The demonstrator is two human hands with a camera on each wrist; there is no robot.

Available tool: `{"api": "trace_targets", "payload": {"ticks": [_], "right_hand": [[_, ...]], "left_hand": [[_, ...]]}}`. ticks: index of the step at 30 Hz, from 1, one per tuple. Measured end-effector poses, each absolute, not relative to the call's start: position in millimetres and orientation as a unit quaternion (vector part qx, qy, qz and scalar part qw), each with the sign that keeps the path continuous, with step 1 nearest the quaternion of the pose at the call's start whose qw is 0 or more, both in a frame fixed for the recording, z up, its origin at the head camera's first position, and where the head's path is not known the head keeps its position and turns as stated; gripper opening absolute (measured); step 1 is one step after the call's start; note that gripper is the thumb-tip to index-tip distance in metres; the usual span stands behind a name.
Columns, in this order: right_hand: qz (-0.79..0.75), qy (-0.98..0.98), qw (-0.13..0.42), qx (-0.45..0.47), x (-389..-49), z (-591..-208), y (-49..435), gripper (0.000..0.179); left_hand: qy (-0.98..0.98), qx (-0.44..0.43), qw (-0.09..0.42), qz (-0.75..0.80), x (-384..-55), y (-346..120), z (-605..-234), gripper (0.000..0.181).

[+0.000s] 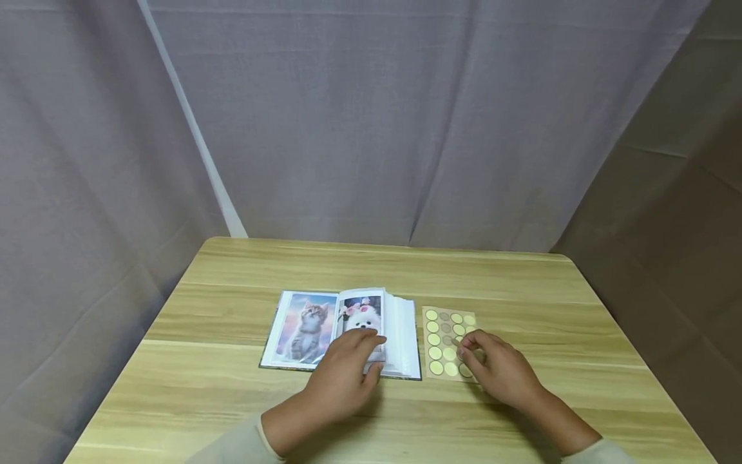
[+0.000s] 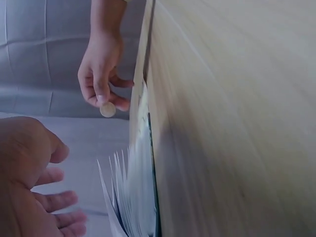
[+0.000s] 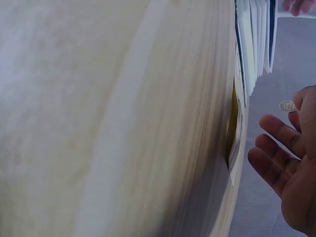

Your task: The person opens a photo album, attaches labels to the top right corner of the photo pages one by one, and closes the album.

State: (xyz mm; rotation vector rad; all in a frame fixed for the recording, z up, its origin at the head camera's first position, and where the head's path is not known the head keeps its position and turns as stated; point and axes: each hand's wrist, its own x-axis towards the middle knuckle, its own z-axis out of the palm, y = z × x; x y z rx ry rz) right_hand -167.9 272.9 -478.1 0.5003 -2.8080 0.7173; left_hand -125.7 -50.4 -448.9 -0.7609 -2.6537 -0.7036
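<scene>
A photo album (image 1: pixel 409 335) lies spread on the table, with a kitten picture (image 1: pixel 308 327) on its left page and a fluffy white dog picture (image 1: pixel 362 314) on the right one. Over the lower part of the right page hovers my left hand (image 1: pixel 346 372), fingers extended and holding nothing. Beside the album is a sheet of round yellow stickers (image 1: pixel 441 348); a few spots on it look bare. Just above that sheet, my right hand (image 1: pixel 503 372) pinches a small round sticker (image 2: pixel 107 109) between thumb and index finger. Printing shows on the sticker in the right wrist view, too small to read.
The wooden table (image 1: pixel 232 309) carries the album and the sheet near its middle. Grey curtains (image 1: pixel 348 129) hang behind the table and along both sides. Several album pages (image 2: pixel 118 187) stand slightly raised in the left wrist view.
</scene>
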Motion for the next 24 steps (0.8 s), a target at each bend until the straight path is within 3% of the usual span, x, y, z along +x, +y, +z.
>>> {"api": "trace_targets", "payload": {"ticks": [8,24], "right_hand": [[0.251,-0.949,0.092,0.170,-167.6,-474.9,271.0,0.005],[0.243,-0.947,0.113,0.178,-170.7,-473.4,267.1,0.006]], "left_hand": [[-0.940,-0.239,0.097,-0.221,-122.9,-66.8,-456.6,0.057],[-0.964,-0.198,-0.069,-0.161,-109.8,-85.0,-459.3,0.079]]}}
